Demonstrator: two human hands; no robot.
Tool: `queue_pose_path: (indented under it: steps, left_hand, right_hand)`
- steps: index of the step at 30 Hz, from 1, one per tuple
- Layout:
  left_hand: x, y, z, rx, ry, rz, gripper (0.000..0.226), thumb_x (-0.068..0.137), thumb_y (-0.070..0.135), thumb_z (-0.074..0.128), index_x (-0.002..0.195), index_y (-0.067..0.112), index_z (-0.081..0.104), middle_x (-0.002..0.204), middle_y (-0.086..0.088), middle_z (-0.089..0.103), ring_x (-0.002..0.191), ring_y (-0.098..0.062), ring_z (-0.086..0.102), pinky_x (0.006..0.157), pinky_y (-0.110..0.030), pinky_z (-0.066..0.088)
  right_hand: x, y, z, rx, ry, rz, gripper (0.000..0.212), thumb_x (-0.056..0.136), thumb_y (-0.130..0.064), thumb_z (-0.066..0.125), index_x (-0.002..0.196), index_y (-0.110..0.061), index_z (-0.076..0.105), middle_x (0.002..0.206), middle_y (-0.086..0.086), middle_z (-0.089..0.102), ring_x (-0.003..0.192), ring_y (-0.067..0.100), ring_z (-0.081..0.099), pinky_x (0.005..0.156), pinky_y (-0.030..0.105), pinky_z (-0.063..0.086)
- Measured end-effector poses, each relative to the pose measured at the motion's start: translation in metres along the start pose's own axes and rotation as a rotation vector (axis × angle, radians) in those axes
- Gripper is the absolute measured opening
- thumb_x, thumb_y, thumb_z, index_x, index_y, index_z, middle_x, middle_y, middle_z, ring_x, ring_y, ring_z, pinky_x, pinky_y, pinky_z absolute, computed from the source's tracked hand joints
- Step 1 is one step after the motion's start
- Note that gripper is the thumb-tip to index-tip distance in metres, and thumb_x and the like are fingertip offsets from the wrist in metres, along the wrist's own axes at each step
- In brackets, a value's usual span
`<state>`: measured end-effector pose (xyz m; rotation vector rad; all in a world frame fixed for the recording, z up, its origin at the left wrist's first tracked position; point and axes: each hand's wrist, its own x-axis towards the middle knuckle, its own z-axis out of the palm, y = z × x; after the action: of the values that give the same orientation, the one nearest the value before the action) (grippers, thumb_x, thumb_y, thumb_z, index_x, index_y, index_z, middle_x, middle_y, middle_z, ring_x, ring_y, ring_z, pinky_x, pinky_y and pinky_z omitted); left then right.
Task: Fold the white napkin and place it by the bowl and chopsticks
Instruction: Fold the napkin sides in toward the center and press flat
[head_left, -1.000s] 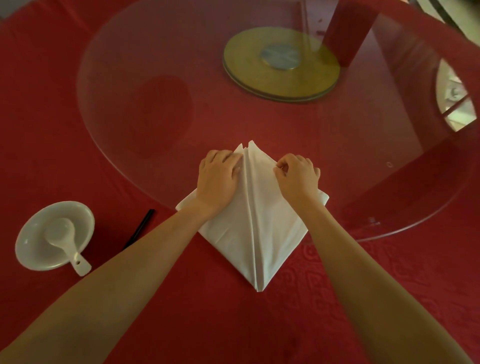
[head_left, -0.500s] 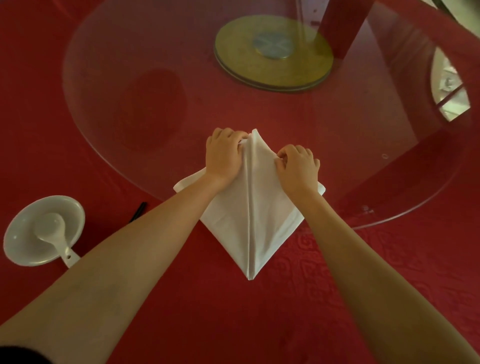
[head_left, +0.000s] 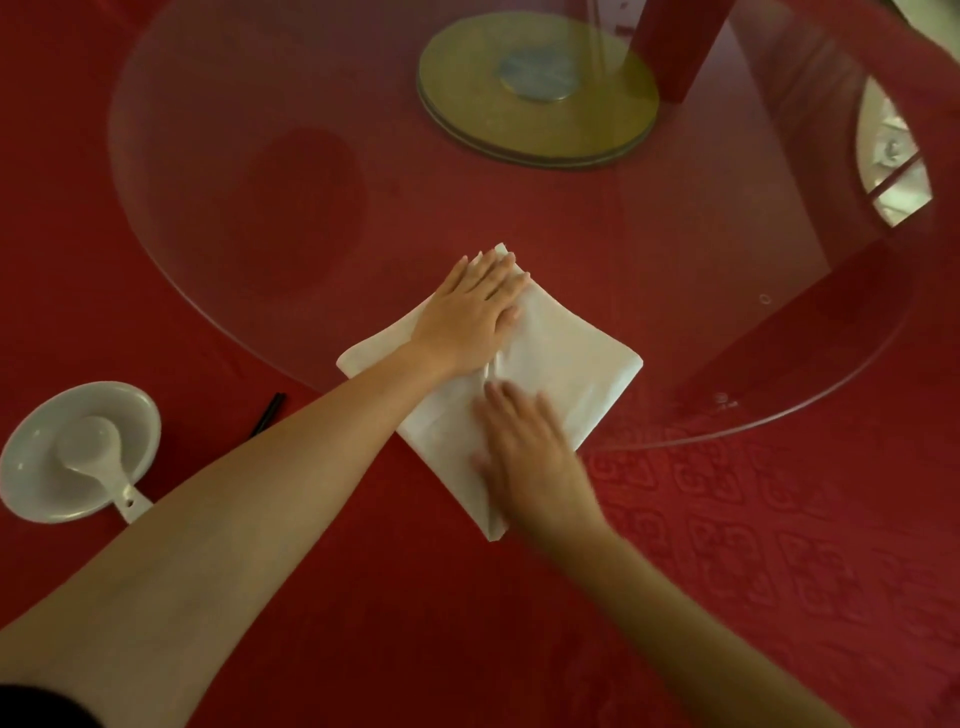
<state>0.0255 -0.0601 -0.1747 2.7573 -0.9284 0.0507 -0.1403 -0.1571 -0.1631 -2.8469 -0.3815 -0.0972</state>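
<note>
The white napkin (head_left: 566, 358) lies in a kite shape on the red tablecloth, its far half over the edge of the glass turntable. My left hand (head_left: 470, 312) lies flat, fingers together, pressing the napkin's far left flap. My right hand (head_left: 524, 449) rests flat and blurred on the near part of the napkin, beside the centre crease. A white bowl (head_left: 31, 457) with a white spoon (head_left: 101, 462) in it sits at the left. The black chopsticks (head_left: 267, 414) show only as a short tip beside my left forearm.
A round glass turntable (head_left: 218, 218) covers the table's middle, with a gold-coloured base disc (head_left: 535, 88) beneath it at the far side. Red patterned tablecloth (head_left: 727, 519) spreads all around. A red chair back (head_left: 675, 47) stands beyond.
Both hands let go of the pinched flaps near the top. The left hand flattened on the upper napkin; the right hand slid down toward me along the crease. The flaps now lie flat.
</note>
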Motion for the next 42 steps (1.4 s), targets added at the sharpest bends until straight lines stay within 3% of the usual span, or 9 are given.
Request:
queue_pose_path:
  steps: [3,5,10,14,26,31,35,38,42]
  left_hand:
    - [0.001,-0.001,0.000,-0.024,-0.017,-0.001,0.050,0.099,0.025,0.018,0.146,0.008,0.016,0.157,-0.010,0.011,0.145,-0.019,0.002,0.119,-0.034,0.001]
    - [0.000,0.000,-0.002,-0.068,0.007,0.001,0.048,0.098,0.016,0.023,0.144,0.005,0.019,0.156,-0.011,0.013,0.145,-0.020,0.003,0.119,-0.033,0.002]
    - [-0.007,0.010,-0.012,-0.086,0.113,0.005,0.039,0.095,0.007,0.032,0.132,0.003,0.042,0.150,-0.017,0.029,0.143,-0.027,0.017,0.119,-0.039,0.009]
    - [-0.035,0.018,-0.026,-0.128,0.212,-0.063,0.038,0.093,0.005,0.034,0.128,0.004,0.048,0.144,-0.016,0.040,0.139,-0.027,0.028,0.117,-0.039,0.013]
    - [-0.086,0.034,-0.009,0.023,-0.132,-0.088,0.072,0.084,0.044,-0.006,0.146,0.011,0.008,0.157,-0.006,0.007,0.145,-0.017,-0.002,0.114,-0.035,-0.009]
    - [-0.091,0.037,-0.031,-0.237,-0.035,-0.133,0.050,0.098,0.025,0.024,0.145,0.011,0.020,0.155,-0.008,0.019,0.144,-0.019,0.010,0.117,-0.040,0.000]
    - [-0.121,0.002,-0.058,-0.374,0.352,-0.576,0.042,0.087,0.004,0.048,0.129,0.007,0.048,0.132,-0.015,0.052,0.124,-0.031,0.044,0.104,-0.037,0.030]
    - [-0.129,-0.017,-0.064,-0.366,0.234,-0.744,0.040,0.088,0.013,0.053,0.127,0.007,0.048,0.118,-0.017,0.060,0.114,-0.033,0.049,0.096,-0.038,0.036]
    - [-0.114,-0.022,-0.067,-0.530,0.034,-0.767,0.029,0.088,0.020,0.053,0.113,0.007,0.055,0.107,-0.015,0.065,0.088,-0.032,0.064,0.078,-0.038,0.052]
  right_hand:
    - [-0.049,-0.019,0.012,0.046,-0.108,-0.017,0.057,0.095,-0.042,0.030,0.143,-0.012,0.027,0.155,0.007,0.018,0.145,0.021,0.011,0.117,0.039,0.005]
    - [-0.068,-0.025,0.007,0.257,-0.025,0.061,0.045,0.095,-0.037,0.036,0.135,-0.017,0.042,0.149,0.001,0.035,0.140,0.012,0.025,0.117,0.028,0.019]
    - [-0.073,-0.040,-0.024,0.910,0.129,0.786,0.008,0.091,-0.020,0.055,0.095,-0.026,0.053,0.086,-0.004,0.067,0.071,0.008,0.065,0.061,0.018,0.053]
    - [-0.055,-0.038,-0.035,1.215,0.029,1.091,0.011,0.091,-0.018,0.057,0.100,-0.016,0.052,0.081,0.010,0.069,0.045,0.015,0.064,0.039,0.024,0.049]
    - [-0.050,-0.056,-0.024,1.282,-0.253,0.958,0.018,0.091,-0.015,0.055,0.081,-0.003,0.064,0.061,0.002,0.067,0.036,0.006,0.052,0.038,0.017,0.040]
    - [-0.057,-0.048,-0.028,1.247,-0.285,0.948,0.025,0.094,-0.021,0.052,0.087,-0.001,0.065,0.068,0.006,0.069,0.040,0.008,0.057,0.041,0.018,0.046]
    - [-0.061,-0.006,-0.051,0.803,0.149,1.030,0.017,0.091,-0.027,0.055,0.087,-0.011,0.062,0.070,0.006,0.069,0.046,0.005,0.060,0.044,0.018,0.046]
    - [-0.044,0.027,-0.073,0.634,0.425,1.068,0.016,0.091,-0.025,0.054,0.098,-0.011,0.057,0.078,-0.004,0.061,0.069,0.013,0.059,0.064,0.031,0.047]
    - [-0.012,0.060,-0.078,0.535,0.283,1.067,0.034,0.091,-0.028,0.052,0.115,-0.004,0.053,0.093,0.001,0.062,0.093,0.025,0.058,0.075,0.031,0.041]
